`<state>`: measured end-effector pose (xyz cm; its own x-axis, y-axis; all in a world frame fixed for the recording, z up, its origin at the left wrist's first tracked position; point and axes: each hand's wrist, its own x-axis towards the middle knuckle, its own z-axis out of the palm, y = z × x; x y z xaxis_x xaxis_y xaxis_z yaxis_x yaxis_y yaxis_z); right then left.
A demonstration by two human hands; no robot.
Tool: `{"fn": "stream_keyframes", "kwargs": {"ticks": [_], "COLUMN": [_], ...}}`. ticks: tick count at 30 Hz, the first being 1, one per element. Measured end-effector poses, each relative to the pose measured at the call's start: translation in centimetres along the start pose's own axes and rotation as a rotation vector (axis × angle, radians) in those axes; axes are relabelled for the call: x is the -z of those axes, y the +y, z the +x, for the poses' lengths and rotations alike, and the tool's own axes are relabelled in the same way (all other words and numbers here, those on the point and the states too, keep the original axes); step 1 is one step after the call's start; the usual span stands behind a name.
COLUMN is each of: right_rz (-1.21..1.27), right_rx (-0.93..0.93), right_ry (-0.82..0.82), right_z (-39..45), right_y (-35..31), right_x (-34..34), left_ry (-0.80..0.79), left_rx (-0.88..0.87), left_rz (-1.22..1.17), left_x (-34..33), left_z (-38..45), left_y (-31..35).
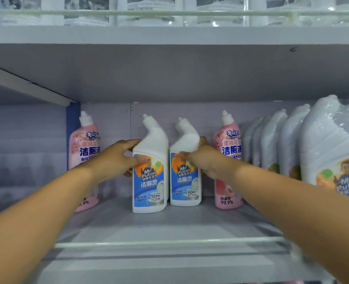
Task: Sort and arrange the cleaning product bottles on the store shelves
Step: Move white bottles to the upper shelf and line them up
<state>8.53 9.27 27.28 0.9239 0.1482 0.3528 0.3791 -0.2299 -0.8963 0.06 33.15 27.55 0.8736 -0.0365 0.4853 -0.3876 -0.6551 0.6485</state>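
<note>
Two white bent-neck toilet cleaner bottles with blue labels stand upright side by side at the middle of the shelf point(165, 228). My left hand point(116, 158) grips the left white bottle point(151, 181) at its shoulder. My right hand point(202, 160) grips the right white bottle point(186, 181) the same way, thumb across its front. A pink bottle point(81, 152) stands behind my left forearm and another pink bottle point(227, 181) stands just right of my right hand.
A row of several shrink-wrapped white bottles point(317, 152) fills the right side of the shelf. A thin rail point(169, 242) runs along the shelf's front edge. The upper shelf board point(169, 35) hangs close above, with more wrapped bottles on it.
</note>
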Motion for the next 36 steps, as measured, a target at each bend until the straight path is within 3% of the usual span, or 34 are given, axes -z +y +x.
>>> {"fn": "stream_keyframes", "kwargs": {"ticks": [5,11,15,19,30,32,36], "right_rz": [0.003,-0.016,-0.161,-0.165,-0.213,-0.223,-0.218], "right_rx": [-0.018,-0.021,0.014,-0.068,-0.111,-0.106,-0.094], "right_ry": [0.009,0.050,0.085,0.021,-0.050,-0.050,-0.043], "right_z": [0.7,0.6,0.1,-0.3,-0.7,-0.6,-0.2], "right_y": [1.7,2.0,2.4,2.8,2.8,2.7,2.7], "right_x": [-0.5,-0.6,-0.5,-0.7,-1.5,-1.5,-1.4], "left_ry": [-0.016,0.074,0.096,0.121,-0.148,-0.090,0.193], "left_rx": [0.054,0.086,0.104,0.158,0.295,0.283,0.178], "left_rz": [-0.134,-0.213,-0.200,-0.105,-0.299,-0.255,-0.066], "left_x": [-0.8,-1.7,-2.2,-2.4,-1.7,-2.0,-3.4], "left_z": [-1.1,-1.4,-1.3,-1.2,-1.0,-1.2,-1.3], "left_y": [-0.5,-0.6,-0.5,-0.4,-1.7,-1.3,-0.5]}}
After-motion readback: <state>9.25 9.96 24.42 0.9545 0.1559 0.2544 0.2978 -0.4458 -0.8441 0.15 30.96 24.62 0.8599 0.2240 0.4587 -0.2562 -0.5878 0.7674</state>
